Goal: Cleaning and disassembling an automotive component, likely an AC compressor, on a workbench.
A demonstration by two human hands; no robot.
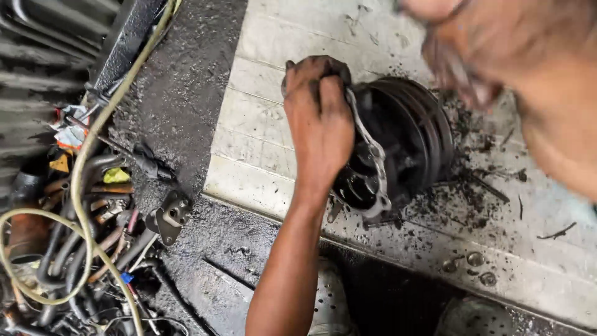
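A greasy black engine part with a grooved pulley (404, 140) and a pale metal housing lies on its side on a white tiled slab (261, 118). My left hand (318, 118), smeared with black grease, grips the housing end of this part from above. My right hand (466, 56) is blurred at the top right, just above the pulley end. It seems closed around a thin dark object, though the blur hides what it is.
Black grit and flakes are scattered on the slab right of the part. A few small bolts (476, 260) lie near the slab's front edge. At the left are tangled hoses, a yellowish tube (84, 180) and a small metal bracket (169, 218) on dirty dark ground.
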